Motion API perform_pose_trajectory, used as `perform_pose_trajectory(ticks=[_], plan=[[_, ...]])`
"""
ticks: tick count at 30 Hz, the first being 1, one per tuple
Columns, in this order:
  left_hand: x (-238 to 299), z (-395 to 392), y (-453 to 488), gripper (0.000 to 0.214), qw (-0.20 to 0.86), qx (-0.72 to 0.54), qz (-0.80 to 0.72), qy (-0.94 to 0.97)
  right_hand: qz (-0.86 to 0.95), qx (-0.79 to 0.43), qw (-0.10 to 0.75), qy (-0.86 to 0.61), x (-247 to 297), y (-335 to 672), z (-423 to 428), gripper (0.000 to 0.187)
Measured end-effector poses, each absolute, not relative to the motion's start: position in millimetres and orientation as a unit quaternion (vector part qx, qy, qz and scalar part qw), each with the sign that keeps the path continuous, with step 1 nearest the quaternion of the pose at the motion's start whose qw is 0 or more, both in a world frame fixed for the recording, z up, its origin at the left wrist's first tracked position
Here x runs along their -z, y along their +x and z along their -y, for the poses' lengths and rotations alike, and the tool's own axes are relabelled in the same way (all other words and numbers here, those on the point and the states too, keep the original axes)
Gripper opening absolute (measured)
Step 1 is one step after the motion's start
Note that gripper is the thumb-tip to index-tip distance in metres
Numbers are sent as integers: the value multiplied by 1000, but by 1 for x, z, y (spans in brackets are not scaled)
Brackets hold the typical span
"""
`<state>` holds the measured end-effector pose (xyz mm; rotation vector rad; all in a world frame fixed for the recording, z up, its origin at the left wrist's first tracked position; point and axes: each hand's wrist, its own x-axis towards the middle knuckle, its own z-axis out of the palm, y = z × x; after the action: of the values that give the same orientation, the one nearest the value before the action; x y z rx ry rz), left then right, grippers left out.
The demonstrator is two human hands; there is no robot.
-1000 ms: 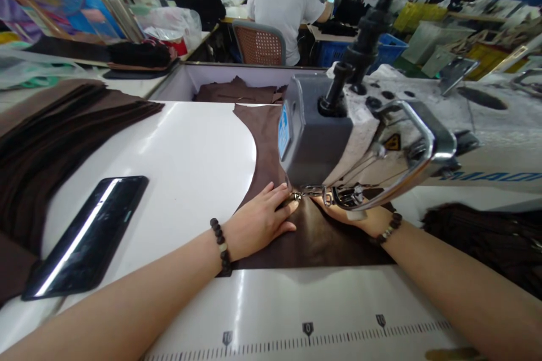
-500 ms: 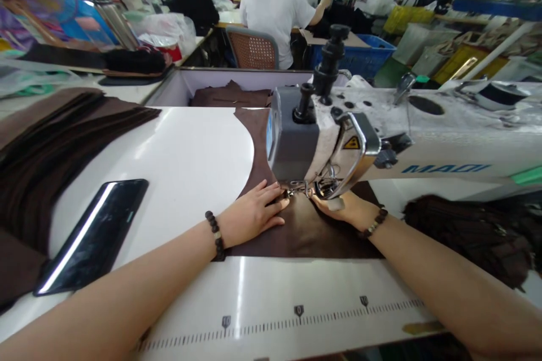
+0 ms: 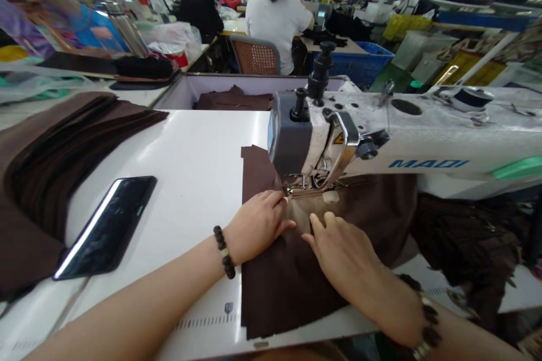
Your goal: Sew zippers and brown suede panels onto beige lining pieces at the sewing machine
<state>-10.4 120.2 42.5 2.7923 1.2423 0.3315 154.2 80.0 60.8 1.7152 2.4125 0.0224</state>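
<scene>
A dark brown piece of fabric (image 3: 292, 287) lies under the head of a white and grey sewing machine (image 3: 292, 135), its front part spread toward the table edge. My left hand (image 3: 256, 225) rests on the cloth left of the presser foot, fingers stretched and thumb apart. On the fabric in front of the needle area lies my right hand (image 3: 351, 259), its fingers slightly bent and the thumb apart from the index finger. Between the hands a lighter, shiny patch of the cloth shows. The needle tip is too small to make out.
A dark phone (image 3: 108, 228) lies on the white table at left, beside a stack of brown fabric pieces (image 3: 38, 180). More dark cloth (image 3: 466, 242) is heaped at right. Behind the table are a chair (image 3: 256, 56), a person in a white shirt (image 3: 275, 25) and a blue crate (image 3: 359, 65).
The brown fabric has turned and shifted, now reaching nearer the front edge and farther right under the machine. My right hand has come from beside the presser foot toward me.
</scene>
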Motion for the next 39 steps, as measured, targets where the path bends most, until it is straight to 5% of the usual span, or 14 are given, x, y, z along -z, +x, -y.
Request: perform_pose_trajectory(ticks=[3,6,39], plan=[[-37,-120,-5,52,29,-109,-418,902,-836,-14,1,548,-61,159,-100,22],[-32,-121,-2,63,27,-111,-436,893,-851,14,-65,522,-47,163,-115,38],[-28,-134,-9,72,62,-92,-433,894,-830,27,-56,555,-17,156,-120,42]])
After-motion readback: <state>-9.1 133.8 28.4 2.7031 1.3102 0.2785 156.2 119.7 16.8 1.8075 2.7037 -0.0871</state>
